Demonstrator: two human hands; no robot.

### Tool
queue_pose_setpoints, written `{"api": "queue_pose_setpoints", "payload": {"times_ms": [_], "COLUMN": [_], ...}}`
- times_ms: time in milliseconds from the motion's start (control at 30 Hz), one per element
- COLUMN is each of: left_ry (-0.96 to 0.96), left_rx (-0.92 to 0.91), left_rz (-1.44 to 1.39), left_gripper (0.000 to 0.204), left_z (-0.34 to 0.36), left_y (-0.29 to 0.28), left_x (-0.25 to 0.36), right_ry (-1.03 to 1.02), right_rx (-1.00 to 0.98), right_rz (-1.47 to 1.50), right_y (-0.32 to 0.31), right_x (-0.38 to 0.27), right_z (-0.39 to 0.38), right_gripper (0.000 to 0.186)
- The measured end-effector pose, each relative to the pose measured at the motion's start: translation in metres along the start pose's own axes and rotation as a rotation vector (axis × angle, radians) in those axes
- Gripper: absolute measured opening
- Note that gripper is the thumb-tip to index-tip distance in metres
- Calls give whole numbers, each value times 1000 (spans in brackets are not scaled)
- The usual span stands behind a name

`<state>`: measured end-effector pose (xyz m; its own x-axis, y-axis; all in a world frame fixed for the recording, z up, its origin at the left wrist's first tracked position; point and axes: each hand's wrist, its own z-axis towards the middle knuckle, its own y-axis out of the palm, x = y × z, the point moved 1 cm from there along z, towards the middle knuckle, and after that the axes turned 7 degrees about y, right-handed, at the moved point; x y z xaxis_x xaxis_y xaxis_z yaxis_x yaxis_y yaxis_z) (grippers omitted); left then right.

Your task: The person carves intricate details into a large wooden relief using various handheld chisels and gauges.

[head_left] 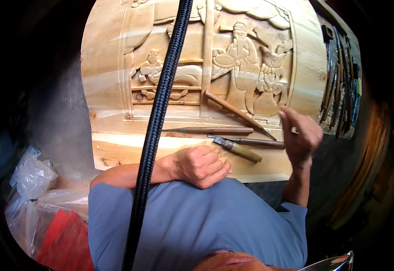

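My left hand [200, 167] is closed in a fist at the near edge of a carved wooden panel [246, 58], with nothing sticking out of it. Over the panel's right side, my right hand [303, 135] has loosely bent fingers with a gap between thumb and forefinger; nothing shows in it. Between the hands lie several carving tools: a slanted wooden-handled chisel [228, 106], a long slim one [224, 130], a dark-handled one [260, 142] close to my right hand, and a short broad-bladed chisel [241, 151]. The panel bears raised robed figures.
More carving tools [340, 81] lie in a row on a board at the right, among wood shavings. A thick black braided cable [160, 104] crosses the view. At lower left sit a clear plastic bag [34, 180] and something red [66, 239].
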<state>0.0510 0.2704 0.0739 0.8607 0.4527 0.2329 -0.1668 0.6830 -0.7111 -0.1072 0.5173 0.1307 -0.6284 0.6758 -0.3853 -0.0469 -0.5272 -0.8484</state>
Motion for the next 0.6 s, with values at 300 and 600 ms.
{"api": "queue_pose_setpoints", "payload": {"times_ms": [300,600], "left_ry": [-186,-419], "left_rx": [-34,581], "left_rz": [98,108], "left_gripper": [18,18], "left_z": [-10,27], "left_y": [-67,-111], "left_x": [-11,-61], "right_ry": [-168,-327], "right_rx": [464,60], "right_rz": [156,63], "right_y": [-94,-80], "right_x": [-4,-55], "right_z": [19,50], "right_gripper": [70,27]}}
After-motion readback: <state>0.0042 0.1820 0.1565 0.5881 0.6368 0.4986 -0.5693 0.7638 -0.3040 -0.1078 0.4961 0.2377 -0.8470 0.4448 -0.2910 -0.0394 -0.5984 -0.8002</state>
